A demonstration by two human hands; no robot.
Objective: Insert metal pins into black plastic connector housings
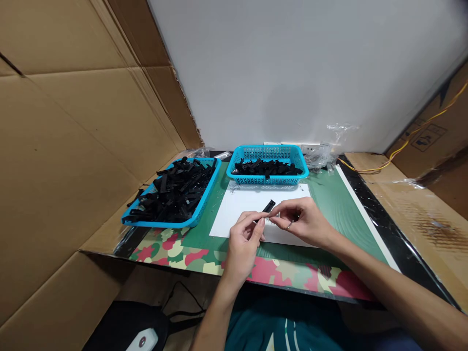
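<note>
Over the white sheet [224,214], my left hand [246,231] grips a small black strip [269,205] between thumb and fingers, its far end pointing away from me. My right hand [298,219] is closed in a pinch at the strip's side, touching or nearly touching the left fingertips. A small shiny piece [290,225] shows at the right fingers; its exact shape is too small to tell. Small bits lie on the sheet beneath the hands, partly hidden by them.
A blue basket [197,217] heaped with black strips [179,185] stands at the left. Behind the sheet is another blue basket [268,181] with black parts [270,168]. Clear plastic bags [320,157] lie at the back right. Cardboard [73,146] walls the left side.
</note>
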